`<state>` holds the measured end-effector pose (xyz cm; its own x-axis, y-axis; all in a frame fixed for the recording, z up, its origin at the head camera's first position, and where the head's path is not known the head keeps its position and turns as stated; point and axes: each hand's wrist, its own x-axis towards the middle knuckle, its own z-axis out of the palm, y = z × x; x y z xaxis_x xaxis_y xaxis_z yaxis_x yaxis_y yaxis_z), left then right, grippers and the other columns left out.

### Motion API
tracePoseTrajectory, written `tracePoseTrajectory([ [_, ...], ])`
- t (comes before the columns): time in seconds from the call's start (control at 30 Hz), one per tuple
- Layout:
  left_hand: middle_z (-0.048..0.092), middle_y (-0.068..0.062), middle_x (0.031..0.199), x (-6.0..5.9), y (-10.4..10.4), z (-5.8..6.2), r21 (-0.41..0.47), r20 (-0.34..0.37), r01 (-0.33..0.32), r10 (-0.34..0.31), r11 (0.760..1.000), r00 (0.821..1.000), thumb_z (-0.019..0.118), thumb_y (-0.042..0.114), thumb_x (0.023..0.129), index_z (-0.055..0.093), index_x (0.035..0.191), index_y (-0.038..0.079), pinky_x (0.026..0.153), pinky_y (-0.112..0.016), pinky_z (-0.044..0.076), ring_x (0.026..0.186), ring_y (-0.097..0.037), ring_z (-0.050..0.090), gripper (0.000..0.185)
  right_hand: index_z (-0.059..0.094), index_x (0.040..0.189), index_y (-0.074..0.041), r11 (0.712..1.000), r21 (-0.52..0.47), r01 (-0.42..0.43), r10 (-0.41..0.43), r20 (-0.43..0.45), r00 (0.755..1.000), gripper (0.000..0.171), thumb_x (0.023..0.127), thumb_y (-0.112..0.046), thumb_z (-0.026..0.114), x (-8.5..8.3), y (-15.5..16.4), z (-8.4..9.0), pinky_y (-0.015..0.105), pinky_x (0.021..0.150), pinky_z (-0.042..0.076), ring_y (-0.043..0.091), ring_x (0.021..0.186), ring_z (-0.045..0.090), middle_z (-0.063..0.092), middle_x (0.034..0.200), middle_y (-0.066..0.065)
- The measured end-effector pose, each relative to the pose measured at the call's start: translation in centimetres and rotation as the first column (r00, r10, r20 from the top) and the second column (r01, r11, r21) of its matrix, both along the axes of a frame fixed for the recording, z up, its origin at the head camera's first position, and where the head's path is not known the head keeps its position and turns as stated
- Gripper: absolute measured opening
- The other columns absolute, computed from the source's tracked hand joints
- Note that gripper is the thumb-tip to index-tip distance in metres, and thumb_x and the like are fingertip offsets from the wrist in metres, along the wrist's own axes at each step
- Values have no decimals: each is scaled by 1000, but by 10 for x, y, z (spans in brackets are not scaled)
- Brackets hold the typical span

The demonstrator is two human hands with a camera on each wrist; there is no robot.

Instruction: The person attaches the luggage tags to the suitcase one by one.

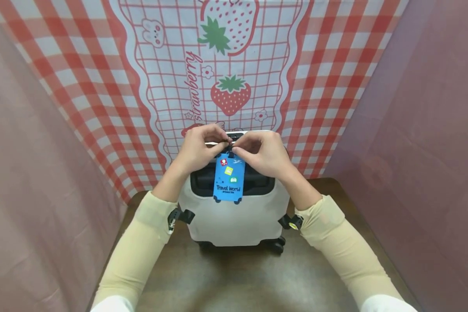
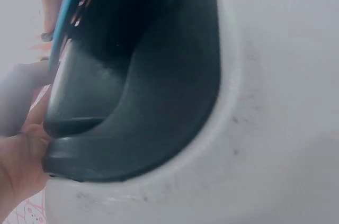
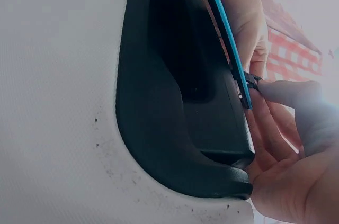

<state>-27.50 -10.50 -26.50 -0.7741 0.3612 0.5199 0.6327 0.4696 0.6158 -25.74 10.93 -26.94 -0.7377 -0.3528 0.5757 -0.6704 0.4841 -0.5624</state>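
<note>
A blue luggage tag (image 1: 229, 178) printed "Travel World" hangs against the front of a white suitcase (image 1: 238, 221), over its black recessed handle area (image 1: 259, 184). At the tag's top, my left hand (image 1: 199, 146) and right hand (image 1: 266, 151) meet, thumbs and forefingers pinching its black strap (image 1: 230, 148). In the right wrist view the tag (image 3: 228, 36) is seen edge-on, and the right hand (image 3: 296, 144) has its thumb on the black strap (image 3: 252, 81). The left wrist view shows the left hand (image 2: 24, 155) beside the dark handle recess (image 2: 175, 86); its fingertips are partly hidden there.
The suitcase stands upright on a brown wooden table (image 1: 226, 277), with a black wheel (image 1: 274, 246) at its lower right. A red-and-white strawberry cloth (image 1: 171, 78) hangs behind. Pink curtains (image 1: 43, 173) flank both sides.
</note>
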Motion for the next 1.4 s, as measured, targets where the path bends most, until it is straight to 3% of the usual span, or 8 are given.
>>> tracePoseTrajectory([
  [0.3, 79, -3, 100, 1, 2, 0, -34, -27, -50, 49, 998, 998, 77, 18, 86, 80, 100, 16, 88, -35, 61, 100, -15, 72, 14, 73, 96, -16, 998, -54, -19, 18, -17, 1000, 14, 88, -27, 75, -4, -1, 1, 28, 67, 58, 7, 72, 67, 75, 89, -2],
  [0.47, 79, -5, 101, 0, 1, 1, -59, -31, -34, 33, 998, 999, 77, 16, 86, 80, 101, 15, 90, -36, 60, 101, -17, 72, 15, 73, 96, -16, 999, -49, -11, 11, -8, 1000, 14, 89, -27, 75, -7, -2, 0, 28, 68, 58, 7, 73, 67, 75, 88, -2],
  [0.73, 76, -5, 109, 2, -5, 0, -42, 111, 29, -25, 999, 994, 73, 18, 89, 78, 109, 14, 94, -38, 59, 100, -18, 68, 21, 72, 97, -15, 999, -41, 13, -12, 16, 1000, 15, 90, -28, 73, -8, -3, -1, 27, 69, 58, 9, 73, 66, 74, 89, 0],
  [0.9, 76, -5, 108, 3, -4, -3, -26, 127, 23, -19, 999, 992, 77, 25, 87, 77, 110, 15, 87, -35, 62, 94, -18, 72, 26, 74, 100, -16, 998, -34, 50, -49, 21, 999, 17, 90, -29, 73, -6, -3, -1, 28, 72, 59, 10, 75, 66, 75, 94, -1],
  [0.97, 76, -5, 108, 3, -4, -5, -13, 123, 14, -12, 1000, 992, 77, 27, 86, 78, 110, 15, 83, -33, 62, 92, -18, 74, 26, 75, 101, -16, 997, -13, 72, -72, -11, 997, 18, 90, -29, 74, -4, -3, -2, 28, 73, 59, 10, 76, 67, 76, 96, -1],
  [1.07, 77, -5, 108, 2, -4, -8, 17, 117, 16, -18, 1000, 993, 78, 27, 86, 78, 109, 15, 82, -32, 62, 91, -17, 75, 27, 77, 103, -15, 993, 54, 106, -98, -132, 986, 19, 89, -28, 74, -3, -3, -4, 28, 73, 60, 11, 77, 69, 78, 97, 1],
  [1.2, 77, -3, 109, 1, -5, -10, 69, 109, 27, -35, 997, 993, 79, 29, 84, 77, 109, 16, 84, -30, 62, 94, -15, 75, 28, 79, 105, -13, 983, 129, 128, -82, -315, 946, 21, 87, -24, 76, -2, -4, -6, 30, 73, 59, 13, 76, 69, 79, 95, 3],
  [1.4, 78, -6, 109, 1, -5, -13, 180, 106, 60, -80, 982, 991, 81, 25, 83, 78, 109, 14, 87, -31, 61, 96, -16, 76, 28, 79, 105, -13, 980, 135, 143, -69, -444, 893, 22, 85, -23, 79, -2, -5, -7, 34, 79, 59, 16, 83, 74, 80, 95, 4],
])
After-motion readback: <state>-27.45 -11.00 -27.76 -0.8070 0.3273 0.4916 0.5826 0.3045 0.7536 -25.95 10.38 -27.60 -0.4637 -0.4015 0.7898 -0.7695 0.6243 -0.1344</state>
